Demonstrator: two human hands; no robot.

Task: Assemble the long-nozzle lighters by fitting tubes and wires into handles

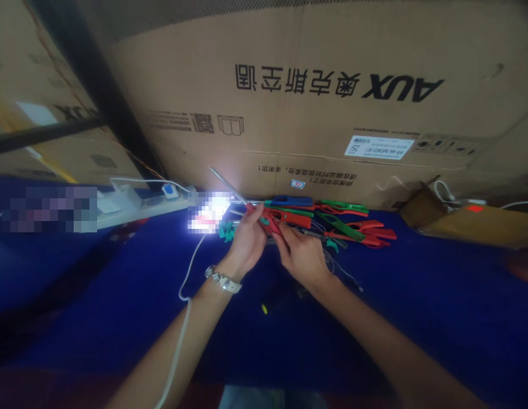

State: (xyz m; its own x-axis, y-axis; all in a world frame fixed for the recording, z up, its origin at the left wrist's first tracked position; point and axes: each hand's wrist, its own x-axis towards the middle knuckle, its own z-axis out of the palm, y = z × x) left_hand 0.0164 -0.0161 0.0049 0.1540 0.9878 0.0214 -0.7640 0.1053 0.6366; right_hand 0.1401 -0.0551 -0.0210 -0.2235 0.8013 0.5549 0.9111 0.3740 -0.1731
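A red long-nosed lighter [270, 222] is held between both hands, its metal tube slanting up and to the left. My left hand [248, 238] is closed around the front of the red handle, thumb on top. Closed at the handle's rear end is my right hand [304, 254], its fingers pinching there; the exact grip is partly hidden. Behind the hands lie more lighter bodies: a blue one [292, 201], a green one [344, 227] and several red handle pieces [377, 232]. Small teal parts [226, 230] sit just left of my left hand.
A large cardboard box [306, 147] stands behind the blue cloth [132, 295]. To the left are a power strip [155, 203] and a bright blurred patch. A white cable [185, 284] crosses my left forearm. An open carton [468, 224] is at right; a small yellow piece [264, 309] lies in front.
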